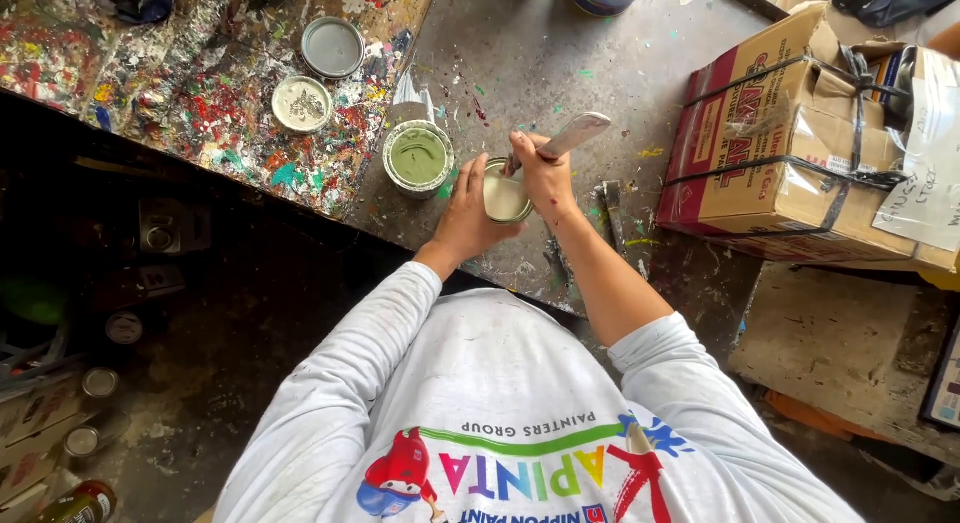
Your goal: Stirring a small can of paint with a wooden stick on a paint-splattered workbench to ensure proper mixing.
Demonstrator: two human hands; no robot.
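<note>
Bench (560,53): grey top, paint-flecked, w/ daylight on it.
Left board (200,93): thick multicolour splatter.
Floor (200,403): dark, dusty, in shadow.
Right: strapped cardboard box (790,143) on concrete slab (830,353).

Cream and green paint on a spattered grey worktop

A small tin (505,193) holds pale cream paint beside a tin (418,158) of olive green; the grey worktop (540,53) turns to a board (200,83) speckled red, blue, yellow and white. Two loose lids (318,75) are silvery grey. The cardboard box (800,133) is brown with red print, and the sleeves (350,383) are white.
</note>
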